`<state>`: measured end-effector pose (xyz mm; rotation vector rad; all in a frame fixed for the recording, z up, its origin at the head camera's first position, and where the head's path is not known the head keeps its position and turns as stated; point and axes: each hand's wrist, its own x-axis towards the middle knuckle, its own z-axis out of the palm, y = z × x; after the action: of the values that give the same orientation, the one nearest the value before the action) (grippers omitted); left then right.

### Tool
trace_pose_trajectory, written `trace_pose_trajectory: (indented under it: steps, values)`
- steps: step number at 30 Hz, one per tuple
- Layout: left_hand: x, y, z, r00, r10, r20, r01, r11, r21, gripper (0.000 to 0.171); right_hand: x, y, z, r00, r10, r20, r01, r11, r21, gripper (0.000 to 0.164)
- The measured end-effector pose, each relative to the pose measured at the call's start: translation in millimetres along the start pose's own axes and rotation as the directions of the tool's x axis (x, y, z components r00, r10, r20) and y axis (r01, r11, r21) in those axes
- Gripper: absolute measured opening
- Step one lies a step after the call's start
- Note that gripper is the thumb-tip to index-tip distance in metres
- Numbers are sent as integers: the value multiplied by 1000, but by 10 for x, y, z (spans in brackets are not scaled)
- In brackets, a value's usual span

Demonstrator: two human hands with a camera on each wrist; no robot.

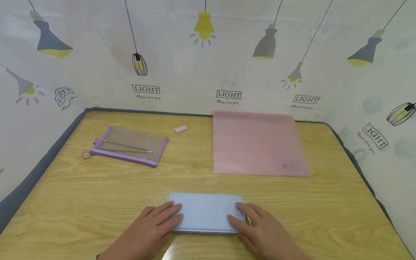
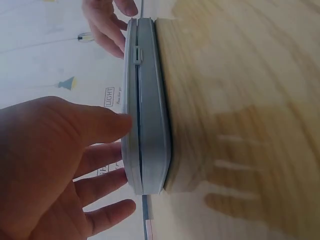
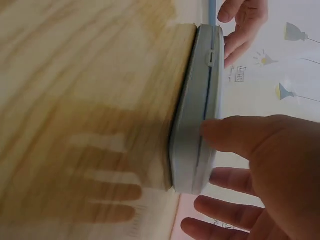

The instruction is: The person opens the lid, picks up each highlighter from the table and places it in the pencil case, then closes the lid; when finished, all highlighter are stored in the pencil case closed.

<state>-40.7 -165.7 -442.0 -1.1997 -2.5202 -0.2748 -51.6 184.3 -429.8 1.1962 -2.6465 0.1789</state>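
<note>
A light blue pencil case (image 1: 208,211) with rounded corners lies flat on the wooden table, its lid down. In the left wrist view, its front shows a small clasp (image 2: 138,54) and a thin seam between lid and base. My left hand (image 1: 152,225) holds its left end, fingers over the lid and thumb against the front edge by the seam. At the right end, my right hand (image 1: 261,229) holds it likewise, its thumb (image 3: 227,131) on the seam in the right wrist view.
A clear zip pouch (image 1: 133,139) with purple trim and slim stick-like items inside lies back left. Beside it is a small pale pink block (image 1: 180,129). A pink translucent folder (image 1: 253,144) lies back right, near the patterned wall covering (image 1: 182,68).
</note>
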Motion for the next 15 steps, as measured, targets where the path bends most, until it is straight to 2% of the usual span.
trace_pose_trajectory:
  steps: [6, 10, 13, 15]
  values:
    - [-30, 3, 8, 1000, 4, 20, -5, 998, 56, 59, 1, -42, 8, 1000, -17, 2, 17, 998, -66, 57]
    - [-31, 0, 7, 1000, 4, 28, -5, 998, 63, 58, 17, -50, 5, 999, -33, -8, 32, 995, -92, 55]
    - [25, -25, -34, 1000, 4, 22, -4, 1000, 29, 55, 46, -30, -20, 1000, -19, 14, 20, 998, -58, 55]
    - [122, -66, -83, 1000, -9, 20, 9, 1000, -12, 53, 94, 16, -50, 1000, 20, 13, -20, 1000, 1, 58]
